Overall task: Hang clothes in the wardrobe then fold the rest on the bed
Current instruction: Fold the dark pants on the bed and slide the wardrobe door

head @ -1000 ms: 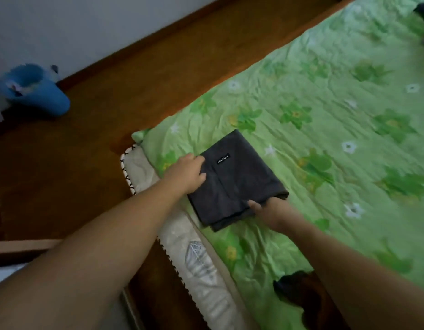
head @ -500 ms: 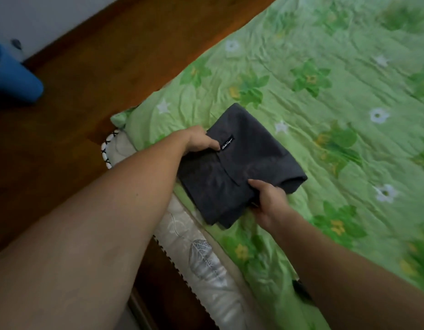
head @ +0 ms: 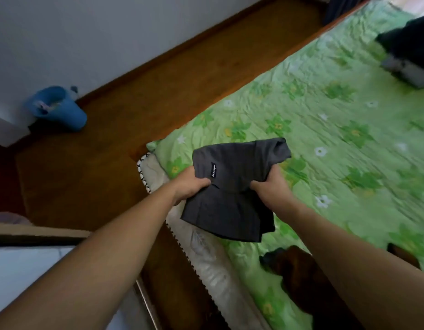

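Note:
A folded dark grey garment (head: 232,194) with a small black label is lifted above the near corner of the bed (head: 337,144), which has a green flowered cover. My left hand (head: 192,186) grips its left edge. Its right edge is gripped by my right hand (head: 270,186). The lower half of the cloth hangs down between my wrists.
A dark pile of clothes (head: 406,53) lies at the bed's far right. Another dark garment (head: 294,267) sits near my right forearm. The brown wooden floor (head: 111,148) runs along the bed's left side, with a blue bucket (head: 58,108) by the wall.
The folded grey garment lay flat on the bed with my hands at its edges; both hands now grip it and have lifted it off the cover.

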Action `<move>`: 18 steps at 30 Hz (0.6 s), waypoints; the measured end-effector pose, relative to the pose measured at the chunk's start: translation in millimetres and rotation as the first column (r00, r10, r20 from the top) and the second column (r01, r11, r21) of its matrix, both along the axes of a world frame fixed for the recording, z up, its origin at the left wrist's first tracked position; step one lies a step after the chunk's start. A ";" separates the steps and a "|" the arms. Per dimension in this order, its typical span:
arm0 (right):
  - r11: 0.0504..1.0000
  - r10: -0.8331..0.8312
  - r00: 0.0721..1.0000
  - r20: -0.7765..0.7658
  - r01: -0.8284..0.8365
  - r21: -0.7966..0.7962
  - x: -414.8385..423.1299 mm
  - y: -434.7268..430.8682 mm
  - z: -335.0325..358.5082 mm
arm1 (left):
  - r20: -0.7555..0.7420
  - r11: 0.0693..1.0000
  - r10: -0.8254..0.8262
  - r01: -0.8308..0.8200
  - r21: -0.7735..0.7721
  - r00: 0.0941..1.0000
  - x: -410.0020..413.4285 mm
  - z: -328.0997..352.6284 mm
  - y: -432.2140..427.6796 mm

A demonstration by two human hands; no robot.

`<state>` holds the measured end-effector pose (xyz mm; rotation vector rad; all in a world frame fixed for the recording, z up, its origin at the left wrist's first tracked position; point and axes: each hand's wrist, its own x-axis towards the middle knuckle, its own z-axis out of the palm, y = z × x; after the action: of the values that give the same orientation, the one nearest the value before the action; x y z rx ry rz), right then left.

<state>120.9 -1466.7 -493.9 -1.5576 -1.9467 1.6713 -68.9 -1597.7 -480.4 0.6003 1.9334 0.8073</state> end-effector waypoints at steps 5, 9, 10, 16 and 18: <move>0.952 0.185 0.982 -0.044 -0.167 0.258 37.6 -36.1 100.6 | -0.259 0.993 0.103 -0.083 0.087 0.960 58.6 97.3 -63.3; 0.789 0.441 0.896 0.046 -0.411 0.457 62.5 -71.0 165.3 | -0.311 0.984 0.177 -0.164 0.067 0.934 103.9 165.4 -121.6; 0.716 0.514 0.849 0.124 -0.504 0.482 65.5 -79.4 180.9 | -0.352 0.988 0.149 -0.150 0.024 0.924 113.0 179.5 -135.5; 0.496 0.708 0.639 0.300 -0.752 0.434 75.3 -126.9 247.4 | -0.440 0.976 0.168 -0.211 -0.052 0.882 173.4 235.8 -216.2; 0.405 0.750 0.564 0.345 -0.804 0.435 77.1 -143.8 261.0 | -0.436 0.963 0.230 -0.268 -0.026 0.870 192.5 245.0 -241.5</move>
<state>198.0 -1610.5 -232.9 -0.4618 -3.1313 0.9539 123.6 -1839.1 -235.4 0.5114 2.4795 0.7910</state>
